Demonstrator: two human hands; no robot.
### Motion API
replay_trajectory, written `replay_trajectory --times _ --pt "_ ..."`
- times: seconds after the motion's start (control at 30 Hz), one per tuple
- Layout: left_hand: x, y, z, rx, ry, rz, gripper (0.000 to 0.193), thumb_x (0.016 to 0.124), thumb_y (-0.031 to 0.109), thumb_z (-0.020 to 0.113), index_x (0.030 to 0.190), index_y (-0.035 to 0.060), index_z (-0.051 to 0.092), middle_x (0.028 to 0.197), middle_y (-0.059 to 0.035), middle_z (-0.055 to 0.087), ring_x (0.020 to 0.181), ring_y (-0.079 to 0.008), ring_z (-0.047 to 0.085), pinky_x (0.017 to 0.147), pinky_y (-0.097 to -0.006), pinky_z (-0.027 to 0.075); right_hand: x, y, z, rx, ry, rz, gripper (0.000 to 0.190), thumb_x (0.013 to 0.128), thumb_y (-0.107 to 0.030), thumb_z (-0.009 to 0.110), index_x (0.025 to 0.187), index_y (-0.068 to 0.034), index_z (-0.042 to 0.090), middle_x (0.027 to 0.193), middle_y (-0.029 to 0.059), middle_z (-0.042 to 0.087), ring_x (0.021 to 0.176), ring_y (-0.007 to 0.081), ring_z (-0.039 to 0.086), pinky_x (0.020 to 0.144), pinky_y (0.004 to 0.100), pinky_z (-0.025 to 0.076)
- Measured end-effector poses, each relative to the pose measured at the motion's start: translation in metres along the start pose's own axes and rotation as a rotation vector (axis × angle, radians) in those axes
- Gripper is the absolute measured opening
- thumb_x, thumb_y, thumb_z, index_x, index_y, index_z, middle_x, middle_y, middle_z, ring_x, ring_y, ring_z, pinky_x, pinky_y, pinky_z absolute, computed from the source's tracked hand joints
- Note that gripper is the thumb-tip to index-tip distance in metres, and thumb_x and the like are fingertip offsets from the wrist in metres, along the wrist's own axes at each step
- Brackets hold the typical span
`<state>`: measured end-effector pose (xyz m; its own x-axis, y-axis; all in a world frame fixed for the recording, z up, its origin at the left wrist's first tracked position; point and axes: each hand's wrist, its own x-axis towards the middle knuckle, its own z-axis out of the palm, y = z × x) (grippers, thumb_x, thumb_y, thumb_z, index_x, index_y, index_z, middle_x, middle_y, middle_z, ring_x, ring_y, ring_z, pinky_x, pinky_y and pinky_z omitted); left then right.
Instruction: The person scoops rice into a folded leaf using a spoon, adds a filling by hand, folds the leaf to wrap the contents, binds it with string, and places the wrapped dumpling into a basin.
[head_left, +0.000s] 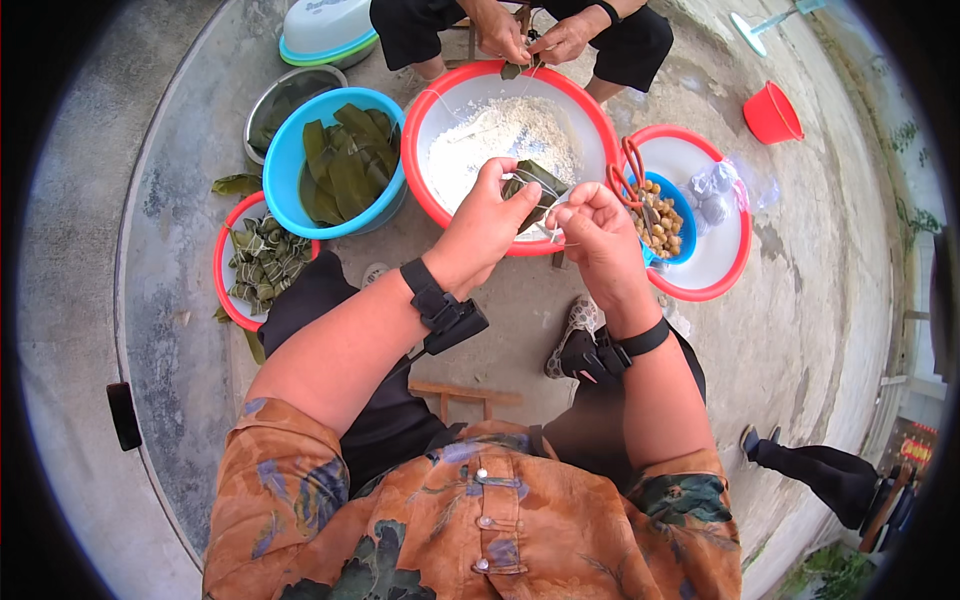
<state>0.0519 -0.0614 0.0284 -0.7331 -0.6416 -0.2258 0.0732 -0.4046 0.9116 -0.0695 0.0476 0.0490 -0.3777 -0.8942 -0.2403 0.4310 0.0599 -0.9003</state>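
Note:
My left hand (491, 206) grips a leaf-wrapped rice dumpling (541, 184), a zongzi in dark green leaf, above the near side of a red-rimmed white basin (427, 191). White string (551, 196) runs around the dumpling. Close beside it on the right, my right hand (596, 229) pinches the string between thumb and fingers. White rice grains (495, 131) lie spread in the basin below. The side of the dumpling under my left fingers is hidden.
Left stand a blue basin of leaves (349, 165) and a basin of tied dumplings (262, 262). At right, red-handled scissors (630, 176) rest by a blue basket (686, 232) of brown pieces in another red-rimmed basin (720, 277). Opposite, another person's hands (525, 37) hold a leaf.

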Motion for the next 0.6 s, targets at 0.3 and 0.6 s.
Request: replay_trajectory --times 0.3,0.6 --pt "0.009 -0.003 -0.003 -0.179 0.039 -0.056 0.041 0.099 0.017 0.054 0.131 -0.0003 0.034 0.115 -0.0138 0.055 0.097 -0.018 0.06 0.083 -0.031 0.051 -0.009 0.019 -0.002 -0.145 0.215 0.224 0.034 0.096 -0.013 0.055 0.128 -0.003 0.05 0.097 0.001 0.064 0.061 0.0029 0.041 0.056 0.021 0.035" --pt "0.011 0.001 -0.003 -0.139 0.08 -0.003 0.041 0.099 0.015 0.054 0.131 0.0009 0.034 0.114 -0.0131 0.055 0.095 -0.0174 0.059 0.082 -0.0304 0.05 -0.024 0.013 0.021 -0.782 0.023 -0.164 0.019 0.095 -0.015 0.056 0.104 0.0 0.064 0.079 0.0075 0.066 0.072 0.0199 0.064 0.065 0.0323 0.049"
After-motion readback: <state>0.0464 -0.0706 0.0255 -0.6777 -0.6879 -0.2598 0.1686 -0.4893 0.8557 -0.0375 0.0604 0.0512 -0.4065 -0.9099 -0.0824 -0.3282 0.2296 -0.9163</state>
